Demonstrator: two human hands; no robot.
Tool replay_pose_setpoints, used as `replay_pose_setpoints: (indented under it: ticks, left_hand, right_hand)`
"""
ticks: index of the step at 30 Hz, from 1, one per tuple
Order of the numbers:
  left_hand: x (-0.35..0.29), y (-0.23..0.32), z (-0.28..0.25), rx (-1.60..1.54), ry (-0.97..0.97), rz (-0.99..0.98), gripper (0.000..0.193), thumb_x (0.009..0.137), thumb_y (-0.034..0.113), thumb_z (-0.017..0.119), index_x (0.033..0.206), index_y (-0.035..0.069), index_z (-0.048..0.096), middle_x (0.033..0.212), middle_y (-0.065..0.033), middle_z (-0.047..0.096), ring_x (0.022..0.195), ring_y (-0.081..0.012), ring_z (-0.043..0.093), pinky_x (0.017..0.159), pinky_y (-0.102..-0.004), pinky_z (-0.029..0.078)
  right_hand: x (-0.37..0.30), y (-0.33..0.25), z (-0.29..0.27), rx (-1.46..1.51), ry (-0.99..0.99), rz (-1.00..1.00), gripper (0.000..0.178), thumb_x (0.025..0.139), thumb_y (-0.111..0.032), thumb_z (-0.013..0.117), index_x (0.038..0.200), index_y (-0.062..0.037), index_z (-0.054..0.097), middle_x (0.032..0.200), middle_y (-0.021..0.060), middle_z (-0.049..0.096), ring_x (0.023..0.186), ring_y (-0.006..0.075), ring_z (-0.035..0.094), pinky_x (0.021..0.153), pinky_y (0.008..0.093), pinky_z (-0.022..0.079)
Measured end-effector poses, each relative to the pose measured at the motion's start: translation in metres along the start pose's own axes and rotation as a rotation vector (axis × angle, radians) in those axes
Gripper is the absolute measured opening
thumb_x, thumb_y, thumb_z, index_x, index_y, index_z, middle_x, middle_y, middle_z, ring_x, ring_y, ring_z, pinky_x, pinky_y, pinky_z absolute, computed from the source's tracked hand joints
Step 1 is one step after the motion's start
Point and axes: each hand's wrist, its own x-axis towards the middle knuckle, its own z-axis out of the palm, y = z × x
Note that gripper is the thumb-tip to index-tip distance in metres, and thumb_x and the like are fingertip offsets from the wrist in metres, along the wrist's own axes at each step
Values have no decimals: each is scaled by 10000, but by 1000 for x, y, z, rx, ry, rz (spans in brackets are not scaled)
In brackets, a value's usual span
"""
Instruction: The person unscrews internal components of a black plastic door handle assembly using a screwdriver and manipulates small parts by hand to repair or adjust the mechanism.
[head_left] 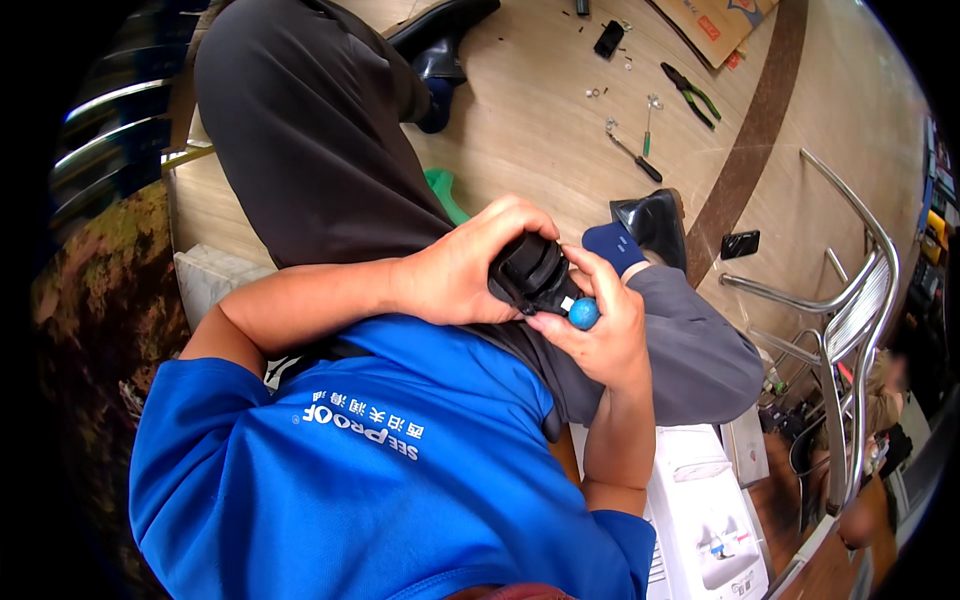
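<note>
My left hand [475, 262] is closed round the left side of a black plastic part [533, 268] with curved ridges, held above my lap. From the other side my right hand [608, 325] grips the same part, its thumb and fingers curled. A blue rounded knob [583, 314] shows between the right thumb and fingers; it may be a tool's handle end, but I cannot tell. Beside the knob sits a small white piece [567, 303] on the black part. My fingers cover much of the part's edges.
Ahead on the floor lie pliers [692, 95] with green and black handles, two screwdrivers [636, 158], a small black box [608, 39] and loose bits. A cardboard box [718, 28] is beyond. To the right are a phone [740, 244], metal chair [858, 285] and white dispenser panel [705, 500].
</note>
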Motion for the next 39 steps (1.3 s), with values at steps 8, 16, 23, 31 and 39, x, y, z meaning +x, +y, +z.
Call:
replay_pose_setpoints:
  ticks: [8,16,23,31,39]
  left_hand:
    - [-14,-5,10,-110,107,-199,794,637,-14,845,1310,49,428,1241,-82,460,1187,-183,494,1025,-325,418]
    - [-11,-7,5,-377,89,-274,818,651,23,880,1323,64,413,1237,-67,486,1150,-155,514,1009,-313,435]
    - [-13,-4,20,-137,217,-224,816,628,34,891,1301,57,431,1220,-97,479,1150,-184,516,1004,-323,440]
    - [-3,-12,6,-73,79,-65,690,613,108,894,1182,58,507,1118,-115,501,1061,-242,530,935,-361,457]
    - [24,-5,1,-81,279,-150,786,692,187,893,1319,50,439,1132,-86,593,1090,-185,577,962,-328,482]
  right_hand:
    - [8,-6,1,22,-3,57,649,707,-164,863,1263,7,574,976,185,713,898,284,724,787,342,558]
    - [17,-9,-4,46,-36,22,638,695,-157,859,1248,1,583,1032,196,703,952,311,716,808,362,559]
    - [17,3,-3,-3,16,-80,630,696,-155,843,1252,-11,584,1060,205,691,954,346,703,814,375,555]
    - [11,-5,-16,-8,-66,-44,650,736,-237,839,1292,-30,573,1033,200,682,980,322,707,836,365,549]
    - [33,-15,-26,-142,182,-218,675,778,-364,837,1271,21,585,1070,240,701,998,359,706,838,394,560]
